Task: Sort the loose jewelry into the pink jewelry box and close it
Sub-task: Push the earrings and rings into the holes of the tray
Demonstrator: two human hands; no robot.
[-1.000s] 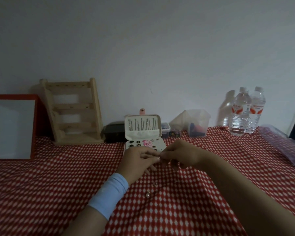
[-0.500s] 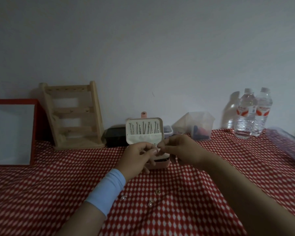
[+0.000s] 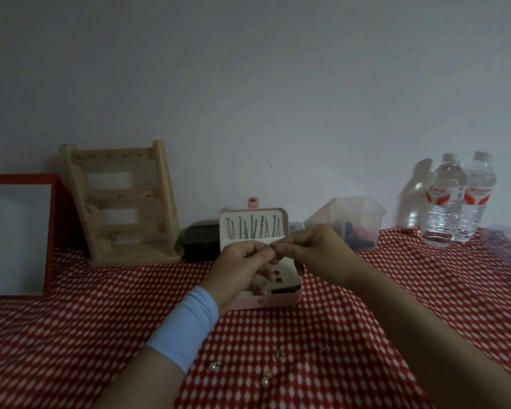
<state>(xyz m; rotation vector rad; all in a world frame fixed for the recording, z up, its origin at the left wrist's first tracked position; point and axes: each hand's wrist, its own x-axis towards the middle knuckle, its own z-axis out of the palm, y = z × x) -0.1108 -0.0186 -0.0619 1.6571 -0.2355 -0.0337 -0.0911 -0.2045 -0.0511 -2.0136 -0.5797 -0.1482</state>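
Note:
The pink jewelry box (image 3: 282, 299) stands open on the red checked cloth, its lid (image 3: 254, 227) upright with several thin chains hanging inside. Above the box's tray, my left hand (image 3: 242, 267) and my right hand (image 3: 310, 252) meet fingertip to fingertip, pinching a tiny piece of jewelry (image 3: 271, 245) between them; it is too small to identify. My hands hide most of the tray. Several loose pearl earrings (image 3: 265, 377) lie on the cloth near me, below the box.
A wooden ladder-shaped earring stand (image 3: 121, 202) and a red-framed white board (image 3: 15, 234) stand at the back left. A black container (image 3: 199, 242) sits behind the box. A clear plastic tub (image 3: 354, 219) and two water bottles (image 3: 460, 199) stand at the back right.
Both hands have risen from the cloth and moved away from me to above the open box, still pinched together. The camera has tilted, so the loose earrings show lower in view.

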